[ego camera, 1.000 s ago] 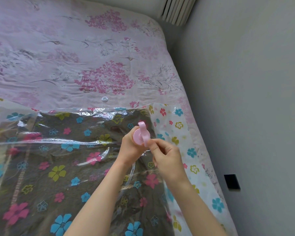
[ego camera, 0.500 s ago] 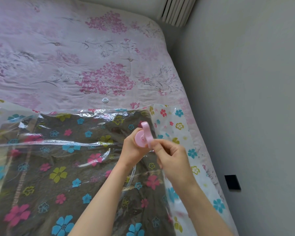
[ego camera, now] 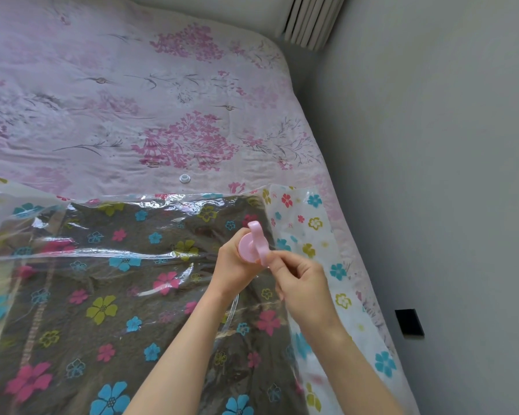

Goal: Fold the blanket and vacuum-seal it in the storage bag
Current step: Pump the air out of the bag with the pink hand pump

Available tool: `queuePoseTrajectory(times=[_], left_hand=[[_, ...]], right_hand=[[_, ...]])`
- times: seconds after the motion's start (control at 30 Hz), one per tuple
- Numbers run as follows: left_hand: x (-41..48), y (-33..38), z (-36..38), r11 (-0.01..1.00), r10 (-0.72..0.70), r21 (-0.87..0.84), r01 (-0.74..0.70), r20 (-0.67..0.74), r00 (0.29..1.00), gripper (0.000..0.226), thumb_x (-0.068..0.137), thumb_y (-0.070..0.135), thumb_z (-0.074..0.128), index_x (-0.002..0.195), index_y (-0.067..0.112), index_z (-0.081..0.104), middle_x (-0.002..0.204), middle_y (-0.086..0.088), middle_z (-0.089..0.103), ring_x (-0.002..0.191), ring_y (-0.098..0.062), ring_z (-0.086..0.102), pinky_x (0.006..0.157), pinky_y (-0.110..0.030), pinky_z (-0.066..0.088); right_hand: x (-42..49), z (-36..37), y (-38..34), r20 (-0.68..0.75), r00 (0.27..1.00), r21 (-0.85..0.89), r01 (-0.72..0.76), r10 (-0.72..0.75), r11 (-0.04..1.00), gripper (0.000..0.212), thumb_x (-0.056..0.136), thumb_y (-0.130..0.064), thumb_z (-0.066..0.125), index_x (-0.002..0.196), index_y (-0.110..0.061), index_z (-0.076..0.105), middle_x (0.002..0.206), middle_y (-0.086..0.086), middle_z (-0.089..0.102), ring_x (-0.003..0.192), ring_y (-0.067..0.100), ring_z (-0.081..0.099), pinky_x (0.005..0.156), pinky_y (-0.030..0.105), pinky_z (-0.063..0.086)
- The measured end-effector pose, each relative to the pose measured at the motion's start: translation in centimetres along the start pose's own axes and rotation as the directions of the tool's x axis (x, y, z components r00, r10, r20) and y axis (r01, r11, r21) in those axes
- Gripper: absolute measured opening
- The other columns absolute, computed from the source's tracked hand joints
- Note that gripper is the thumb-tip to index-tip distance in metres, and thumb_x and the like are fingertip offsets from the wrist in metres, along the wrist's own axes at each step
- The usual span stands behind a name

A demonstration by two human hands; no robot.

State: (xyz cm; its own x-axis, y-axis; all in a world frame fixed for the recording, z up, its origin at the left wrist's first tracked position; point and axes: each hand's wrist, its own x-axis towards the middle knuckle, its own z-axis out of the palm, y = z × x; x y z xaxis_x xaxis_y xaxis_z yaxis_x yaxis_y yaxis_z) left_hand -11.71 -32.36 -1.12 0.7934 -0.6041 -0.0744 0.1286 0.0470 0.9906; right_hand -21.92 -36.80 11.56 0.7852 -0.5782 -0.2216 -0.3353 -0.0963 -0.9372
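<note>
While the left hand point(ego camera: 234, 265) wraps around the body of the pink pump point(ego camera: 249, 248), probably to steady it upright, the right hand point(ego camera: 300, 283) pinches its handle point(ego camera: 259, 244) just right of centre, likely ready to draw air. Below them the brown blanket point(ego camera: 132, 295) lies folded inside the clear flowered storage bag point(ego camera: 312, 223), which fills the lower frame on the pink bedspread point(ego camera: 132, 100). A small cap point(ego camera: 185, 178) sits just beyond the bag's far edge. Room is tight rightward, where the bed edge meets the grey wall point(ego camera: 432, 145); the upper left is freer.
</note>
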Motion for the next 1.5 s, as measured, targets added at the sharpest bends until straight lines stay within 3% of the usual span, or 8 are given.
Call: queuePoseTrajectory(times=[0.13,0.23,0.43,0.67,0.93,1.13,1.37,1.5], left_hand=[[0.3,-0.5,0.0,1.0,-0.023,0.003,0.023,-0.014,1.0,0.025,0.068,0.009,0.079,0.076,0.019,0.059,0.072,0.007,0.058,0.068,-0.011,0.053,0.057,-0.028,0.048],[0.2,-0.7,0.0,0.999,-0.034,0.014,0.035,-0.029,0.999,0.022,0.066,0.013,0.076,0.077,0.022,0.06,0.072,0.009,0.059,0.068,-0.013,0.053,0.058,-0.031,0.048],[0.0,0.0,0.0,1.0,0.017,0.019,-0.018,0.027,1.0,0.034,0.056,0.04,0.072,0.073,0.015,0.056,0.066,0.011,0.057,0.062,-0.011,0.048,0.057,-0.026,0.042],[0.4,-0.9,0.0,0.999,-0.029,0.025,0.029,0.01,1.0,0.034,0.067,0.008,0.08,0.075,0.035,0.061,0.073,0.012,0.061,0.067,-0.012,0.053,0.06,-0.033,0.047],[0.1,-0.2,0.2,0.999,0.017,0.036,-0.018,0.024,1.0,0.034,0.055,0.038,0.071,0.075,0.014,0.057,0.065,0.012,0.057,0.061,-0.009,0.047,0.056,-0.023,0.042],[0.4,-0.9,0.0,0.998,-0.026,0.055,0.026,-0.002,1.0,0.031,0.067,0.009,0.079,0.075,0.031,0.059,0.071,0.012,0.059,0.067,-0.012,0.052,0.059,-0.037,0.046],[0.2,0.1,0.2,1.0,0.001,0.027,-0.002,0.028,1.0,0.033,0.057,0.037,0.07,0.073,0.013,0.055,0.066,0.01,0.056,0.061,-0.01,0.049,0.058,-0.026,0.042],[0.3,-0.2,0.0,1.0,-0.021,-0.014,0.021,0.008,1.0,0.025,0.057,0.034,0.076,0.072,0.024,0.057,0.068,0.005,0.056,0.064,-0.016,0.049,0.057,-0.032,0.044]], right_hand=[[-2.0,-2.2,-5.2,0.053,0.981,0.246,0.167,-0.186,0.955,0.019,0.082,-0.029,0.058,0.072,-0.024,0.073,0.045,0.004,0.033,0.044,0.018,0.022,0.045,0.031,0.019],[-2.1,-1.9,-4.7,0.06,0.956,0.306,0.257,-0.288,0.917,0.019,0.086,-0.03,0.059,0.073,-0.027,0.072,0.043,-0.006,0.037,0.04,0.012,0.027,0.041,0.031,0.02],[0.1,0.1,0.6,-0.028,0.998,-0.017,0.051,-0.051,0.999,0.019,0.089,-0.029,0.057,0.084,-0.02,0.073,0.043,-0.017,0.047,0.044,0.001,0.042,0.052,0.012,0.031],[-2.4,-2.9,-4.4,0.03,0.958,0.308,0.261,-0.284,0.915,0.016,0.086,-0.029,0.063,0.075,-0.021,0.072,0.045,0.003,0.034,0.042,0.014,0.027,0.043,0.029,0.023],[0.0,-0.3,1.1,-0.023,0.998,-0.011,0.055,-0.055,0.998,0.017,0.09,-0.022,0.059,0.084,-0.021,0.074,0.044,-0.015,0.05,0.043,0.001,0.044,0.052,0.01,0.031],[-2.2,-2.8,-4.7,0.062,0.961,0.346,0.233,-0.27,0.909,0.014,0.081,-0.031,0.063,0.073,-0.025,0.072,0.045,0.004,0.032,0.042,0.016,0.024,0.044,0.031,0.021],[0.8,-0.1,1.3,-0.008,0.999,-0.037,0.04,-0.04,0.999,0.019,0.093,-0.021,0.057,0.082,-0.02,0.073,0.043,-0.015,0.046,0.043,0.002,0.04,0.05,0.013,0.031],[-0.7,-2.2,-2.5,0.06,0.986,0.047,0.15,-0.153,0.988,0.018,0.09,-0.022,0.06,0.078,-0.02,0.073,0.044,-0.011,0.043,0.043,0.005,0.034,0.046,0.016,0.026]])
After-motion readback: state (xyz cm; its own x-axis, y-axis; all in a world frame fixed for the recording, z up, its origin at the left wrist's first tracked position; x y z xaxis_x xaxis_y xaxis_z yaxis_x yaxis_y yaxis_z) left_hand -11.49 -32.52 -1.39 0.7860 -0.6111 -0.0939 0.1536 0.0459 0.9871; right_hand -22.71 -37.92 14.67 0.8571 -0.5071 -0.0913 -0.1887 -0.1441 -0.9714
